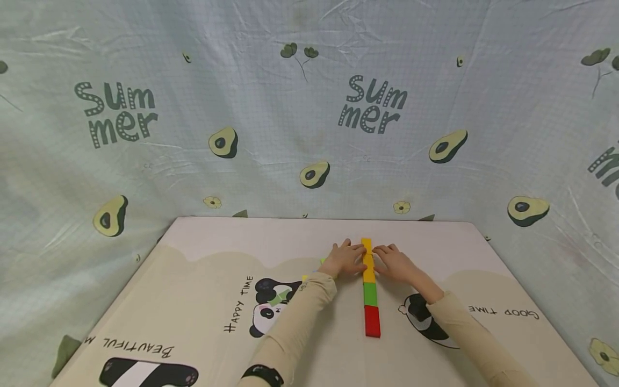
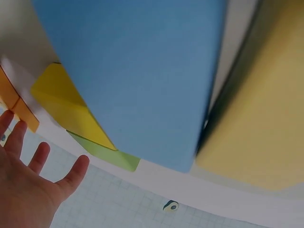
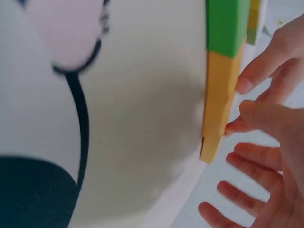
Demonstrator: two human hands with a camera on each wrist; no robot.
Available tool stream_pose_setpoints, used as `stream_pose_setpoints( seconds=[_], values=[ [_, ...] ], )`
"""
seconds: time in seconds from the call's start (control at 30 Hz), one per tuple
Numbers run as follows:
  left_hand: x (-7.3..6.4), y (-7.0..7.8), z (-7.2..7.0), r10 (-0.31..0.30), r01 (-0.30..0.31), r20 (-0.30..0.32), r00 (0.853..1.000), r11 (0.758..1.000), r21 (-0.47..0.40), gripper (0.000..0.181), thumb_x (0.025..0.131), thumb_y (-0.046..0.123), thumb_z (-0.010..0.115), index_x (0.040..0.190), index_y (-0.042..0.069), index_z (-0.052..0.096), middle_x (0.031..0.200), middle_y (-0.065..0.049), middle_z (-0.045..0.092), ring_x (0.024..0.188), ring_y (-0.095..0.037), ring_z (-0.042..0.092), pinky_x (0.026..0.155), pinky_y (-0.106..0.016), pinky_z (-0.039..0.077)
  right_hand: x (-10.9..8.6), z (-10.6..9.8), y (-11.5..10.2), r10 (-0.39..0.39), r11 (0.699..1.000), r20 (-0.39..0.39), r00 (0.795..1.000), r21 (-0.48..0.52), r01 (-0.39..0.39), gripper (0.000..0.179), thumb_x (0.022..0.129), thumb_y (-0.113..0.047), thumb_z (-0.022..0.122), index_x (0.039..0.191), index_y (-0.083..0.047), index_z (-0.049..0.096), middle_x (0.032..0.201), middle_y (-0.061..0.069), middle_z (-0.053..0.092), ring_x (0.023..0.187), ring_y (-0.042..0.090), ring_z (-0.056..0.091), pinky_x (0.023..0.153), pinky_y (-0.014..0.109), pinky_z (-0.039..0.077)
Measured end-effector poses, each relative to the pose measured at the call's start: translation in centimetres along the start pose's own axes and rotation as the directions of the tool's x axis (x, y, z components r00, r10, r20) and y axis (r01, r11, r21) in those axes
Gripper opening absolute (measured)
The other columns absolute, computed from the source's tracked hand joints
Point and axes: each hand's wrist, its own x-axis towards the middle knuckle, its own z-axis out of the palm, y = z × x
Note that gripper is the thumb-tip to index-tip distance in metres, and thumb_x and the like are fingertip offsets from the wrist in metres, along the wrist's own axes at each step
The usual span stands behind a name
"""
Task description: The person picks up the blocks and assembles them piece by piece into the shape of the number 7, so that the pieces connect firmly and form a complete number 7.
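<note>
A straight row of blocks runs away from me in the head view: a red block point(image 1: 372, 321) nearest, then a green block point(image 1: 369, 294), then an orange block point(image 1: 369, 271) and another orange block point(image 1: 366, 243) at the far end. My left hand point(image 1: 344, 260) touches the left side of the orange blocks, its fingers spread. On their right side is my right hand point(image 1: 397, 264), fingertips close against them. In the left wrist view, the left fingertips point(image 2: 20, 127) meet the orange block point(image 2: 26, 114). The right wrist view shows loosely extended right fingers point(image 3: 247, 171) beside the orange block point(image 3: 216, 99).
Left of the row, mostly behind my left arm in the head view, lie a large blue block point(image 2: 137, 85), a yellow block point(image 2: 66, 102), a green block point(image 2: 111, 154) and a pale yellow block point(image 2: 261, 109). A printed cloth point(image 1: 193, 301) covers the table; a patterned curtain point(image 1: 271, 107) hangs behind.
</note>
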Motion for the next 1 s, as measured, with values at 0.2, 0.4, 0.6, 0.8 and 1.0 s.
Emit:
stream_pose_setpoints(
  seconds=[0.2, 0.4, 0.6, 0.8, 1.0],
  values=[
    [0.2, 0.0, 0.1, 0.005, -0.005, -0.007, 1.0, 1.0, -0.011, 0.057, 0.088, 0.048, 0.045, 0.137, 0.022, 0.034, 0.141, 0.008, 0.037, 0.131, -0.022, 0.029, 0.102, -0.051, 0.027, 1.1, 0.3, 0.4, 0.018, 1.0, 0.122, 0.992, 0.022, -0.021, 0.049, 0.081, -0.026, 0.064, 0.121, -0.001, 0.051, 0.124, 0.015, 0.052, 0.104, 0.033, 0.045, 0.081, 0.05, 0.045],
    [0.2, -0.2, 0.2, 0.015, -0.015, -0.009, 1.0, 0.999, -0.033, 0.06, 0.087, 0.049, 0.046, 0.137, 0.02, 0.033, 0.141, 0.007, 0.038, 0.129, -0.023, 0.031, 0.102, -0.052, 0.028, 1.6, 0.4, 0.5, 0.058, 0.998, 0.198, 0.979, -0.005, -0.058, 0.048, 0.081, -0.03, 0.062, 0.121, -0.006, 0.052, 0.127, 0.013, 0.05, 0.107, 0.031, 0.043, 0.083, 0.053, 0.043],
    [0.0, -0.8, -0.1, 0.029, -0.029, 0.021, 0.999, 0.999, 0.023, 0.061, 0.086, 0.053, 0.045, 0.138, 0.023, 0.034, 0.144, 0.009, 0.033, 0.131, -0.023, 0.029, 0.103, -0.05, 0.028, 1.8, 0.0, 0.3, 0.034, 0.999, 0.204, 0.978, -0.026, -0.029, 0.047, 0.081, -0.03, 0.063, 0.119, -0.006, 0.053, 0.124, 0.013, 0.051, 0.104, 0.031, 0.044, 0.082, 0.052, 0.043],
    [-0.7, -2.4, -1.5, 0.069, -0.069, 0.002, 0.998, 0.997, 0.029, 0.054, 0.086, 0.048, 0.049, 0.133, 0.024, 0.042, 0.138, 0.006, 0.042, 0.122, -0.018, 0.035, 0.1, -0.048, 0.032, 2.1, -0.5, 0.1, 0.03, 0.999, 0.23, 0.973, -0.035, -0.023, 0.047, 0.081, -0.032, 0.062, 0.119, -0.006, 0.053, 0.123, 0.012, 0.051, 0.101, 0.03, 0.044, 0.079, 0.05, 0.043],
    [-1.7, -4.6, -2.8, 0.154, -0.15, -0.08, 0.985, 0.987, 0.051, 0.045, 0.088, 0.042, 0.049, 0.128, 0.02, 0.048, 0.126, 0.001, 0.054, 0.115, -0.018, 0.042, 0.095, -0.046, 0.037, 2.5, -0.7, 0.1, 0.069, 0.998, 0.274, 0.959, -0.029, -0.063, 0.051, 0.079, -0.034, 0.062, 0.122, -0.008, 0.05, 0.127, 0.011, 0.047, 0.104, 0.031, 0.041, 0.079, 0.05, 0.041]
  ],
)
